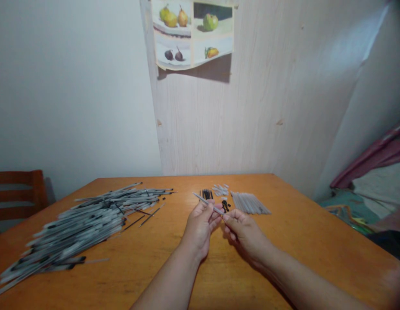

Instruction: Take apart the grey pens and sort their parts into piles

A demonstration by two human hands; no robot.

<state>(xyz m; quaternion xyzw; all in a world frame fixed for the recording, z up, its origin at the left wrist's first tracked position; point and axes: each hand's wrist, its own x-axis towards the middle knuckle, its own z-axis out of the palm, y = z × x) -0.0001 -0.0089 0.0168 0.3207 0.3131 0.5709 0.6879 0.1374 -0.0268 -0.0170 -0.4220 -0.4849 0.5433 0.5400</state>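
Both my hands meet over the middle of the orange wooden table (283,241). My left hand (200,226) is closed around a thin grey pen (206,202), whose far end sticks out up and to the left. My right hand (243,228) pinches the pen's near end with its fingertips. Just beyond my hands lie a small bunch of black refills (206,193), a few pale caps (221,189), some tiny black parts (225,204) and a row of clear pen barrels (249,202).
A large heap of grey pens (80,226) spreads across the table's left side, with a few loose black refills (144,217) beside it. A wooden chair (19,193) stands at the far left. A fruit poster (193,32) hangs on the wall. Cloth (374,155) lies at the right.
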